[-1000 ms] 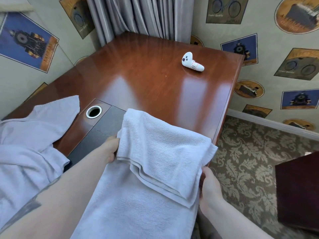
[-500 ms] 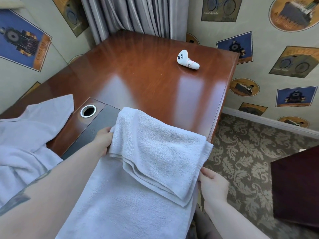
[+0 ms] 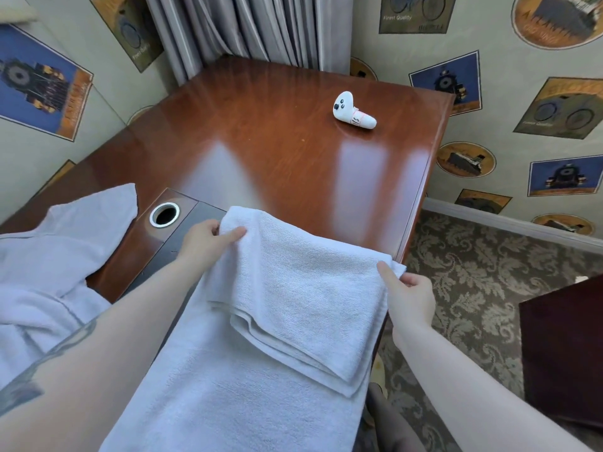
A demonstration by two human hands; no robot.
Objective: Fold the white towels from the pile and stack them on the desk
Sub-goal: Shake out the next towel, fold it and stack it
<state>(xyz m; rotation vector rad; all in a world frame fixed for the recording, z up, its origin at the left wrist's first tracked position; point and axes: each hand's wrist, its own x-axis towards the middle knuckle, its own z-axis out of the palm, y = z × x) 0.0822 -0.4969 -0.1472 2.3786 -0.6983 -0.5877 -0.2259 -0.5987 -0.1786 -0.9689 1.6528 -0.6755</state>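
Glossy reddish wood forms the desk [image 3: 287, 151], set in a corner with poster-patterned wallpaper [image 3: 528, 132] and grey curtains [image 3: 248, 27]. Nearest the camera, a white towel [image 3: 293, 288] hangs over the desk's front edge, its far part doubled back so folded layers lie on top. The left hand [image 3: 208, 239] pinches the fold's far left corner, thumb on top of the cloth. The right hand [image 3: 408, 295] pinches the far right corner at the desk's right edge, thumb on top. Left of the arms lies the pile of white towels [image 3: 49, 272], rumpled. Between pile and towel sits a round metal-ringed hole [image 3: 164, 214] beside a dark panel. Farther back, well apart, a small white device [image 3: 354, 110] lies on the desk.
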